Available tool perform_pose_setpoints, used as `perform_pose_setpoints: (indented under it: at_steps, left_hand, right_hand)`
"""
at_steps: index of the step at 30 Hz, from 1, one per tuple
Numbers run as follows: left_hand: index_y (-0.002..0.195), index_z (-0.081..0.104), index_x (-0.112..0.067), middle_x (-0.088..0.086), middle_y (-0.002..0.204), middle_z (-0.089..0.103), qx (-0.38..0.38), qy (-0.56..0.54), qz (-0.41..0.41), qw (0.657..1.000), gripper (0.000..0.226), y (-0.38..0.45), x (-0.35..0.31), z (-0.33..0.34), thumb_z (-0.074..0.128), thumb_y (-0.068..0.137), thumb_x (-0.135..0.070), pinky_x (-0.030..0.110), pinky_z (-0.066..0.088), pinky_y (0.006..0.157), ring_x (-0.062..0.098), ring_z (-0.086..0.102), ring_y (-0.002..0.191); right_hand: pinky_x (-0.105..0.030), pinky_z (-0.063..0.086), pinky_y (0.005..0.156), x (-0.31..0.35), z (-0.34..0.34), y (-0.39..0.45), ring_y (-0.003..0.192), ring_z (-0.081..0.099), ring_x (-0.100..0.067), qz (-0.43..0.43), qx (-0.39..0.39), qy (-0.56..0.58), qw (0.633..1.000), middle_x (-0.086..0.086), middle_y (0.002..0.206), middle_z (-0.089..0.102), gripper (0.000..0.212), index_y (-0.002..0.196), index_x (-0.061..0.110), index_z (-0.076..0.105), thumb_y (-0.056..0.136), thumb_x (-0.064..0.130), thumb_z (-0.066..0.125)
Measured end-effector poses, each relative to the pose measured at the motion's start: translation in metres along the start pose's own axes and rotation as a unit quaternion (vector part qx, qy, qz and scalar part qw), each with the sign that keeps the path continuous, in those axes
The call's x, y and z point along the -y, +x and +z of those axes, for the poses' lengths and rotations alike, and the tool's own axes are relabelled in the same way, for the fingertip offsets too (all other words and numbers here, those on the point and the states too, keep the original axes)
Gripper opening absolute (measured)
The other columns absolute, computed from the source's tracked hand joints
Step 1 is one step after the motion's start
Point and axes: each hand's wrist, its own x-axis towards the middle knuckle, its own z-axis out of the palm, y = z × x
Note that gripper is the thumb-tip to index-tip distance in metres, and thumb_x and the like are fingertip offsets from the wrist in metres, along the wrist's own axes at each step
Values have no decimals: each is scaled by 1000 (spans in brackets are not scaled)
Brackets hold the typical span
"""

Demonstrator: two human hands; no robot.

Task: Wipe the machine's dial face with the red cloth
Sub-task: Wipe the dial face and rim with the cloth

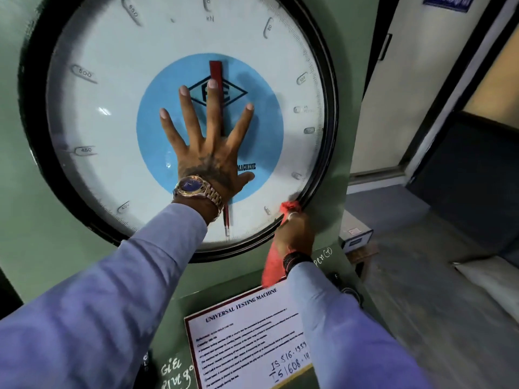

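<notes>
A large round dial face (112, 113) fills the green machine's front, white with a blue centre, a red pointer and a black rim. My left hand (209, 153) lies flat on the blue centre, fingers spread, a gold watch on the wrist. My right hand (293, 234) grips the red cloth (290, 206) and presses its bunched end against the lower right edge of the dial by the rim. The cloth's tail hangs down beside my right wrist.
Below the dial a white notice (252, 332) reading "Universal Testing Machine" is fixed to the green panel (33, 220), with chalk writing around it. To the right are a doorway (477, 136), a small grey box (355, 234) and the floor.
</notes>
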Motion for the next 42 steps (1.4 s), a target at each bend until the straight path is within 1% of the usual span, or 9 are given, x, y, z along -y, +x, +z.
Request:
perform_pose_setpoints:
  at_steps: [4,10,14,17,21,26,31,37,42]
  left_hand:
    - [174,7,-45,24,182,2,-4,-3,18,1000,142,11,-15,0,85,60,-80,92,11,118,67,7,161]
    - [174,7,-44,21,183,0,12,-3,15,1000,142,35,-39,-3,86,61,-79,93,10,117,65,5,162]
    - [174,4,-46,20,183,-5,38,3,-12,999,142,42,-47,-4,85,63,-80,96,10,113,69,2,160]
    - [173,4,-47,18,184,-6,50,1,-41,998,144,50,-62,-8,89,61,-76,97,10,111,72,1,158]
    - [173,1,-48,17,184,-9,67,-7,-71,995,150,58,-73,-12,93,57,-74,97,10,111,74,-2,157]
    - [172,-3,-49,16,183,-12,79,15,-75,994,152,58,-74,-12,91,57,-79,96,12,111,72,-3,157]
    - [172,-3,-50,14,183,-16,106,39,-92,989,152,63,-80,-18,88,56,-84,95,16,113,71,-5,158]
    - [172,6,-51,16,184,-8,59,48,-101,992,156,82,-65,-27,87,45,-89,98,11,110,66,-5,161]
    - [170,-5,-55,12,179,-30,83,41,-118,989,159,89,-58,-28,75,42,-102,98,14,109,64,-16,161]
  right_hand:
    - [-43,47,105,-12,8,-11,108,61,-36,0,-16,-3,1000,-5,117,78,50,126,30,77,94,1,51]
    - [-28,47,109,-11,-15,4,91,61,16,1,9,126,992,32,89,65,35,105,21,83,104,3,53]
    - [-36,40,121,10,-60,70,136,60,-23,-50,-21,65,996,0,139,71,44,130,24,77,103,2,50]
    - [-21,32,116,10,-66,86,144,49,-40,-55,-15,133,990,-25,146,63,43,138,2,69,105,-7,42]
    - [-47,41,123,-17,-46,51,138,58,-30,-33,47,122,991,-5,143,68,33,134,18,73,111,15,51]
    - [-45,45,118,8,-66,83,124,63,-21,-70,-1,119,990,4,130,72,36,117,24,81,111,14,47]
    - [-45,47,115,45,-109,138,130,63,-26,-228,-57,-80,969,6,140,69,44,123,27,76,98,5,46]
    - [-41,53,107,13,-85,110,120,65,-14,-62,-15,270,961,7,126,74,50,120,32,75,103,69,46]
    - [-39,56,96,61,-105,157,105,66,-8,-149,-127,184,963,22,104,77,52,106,41,73,108,73,32]
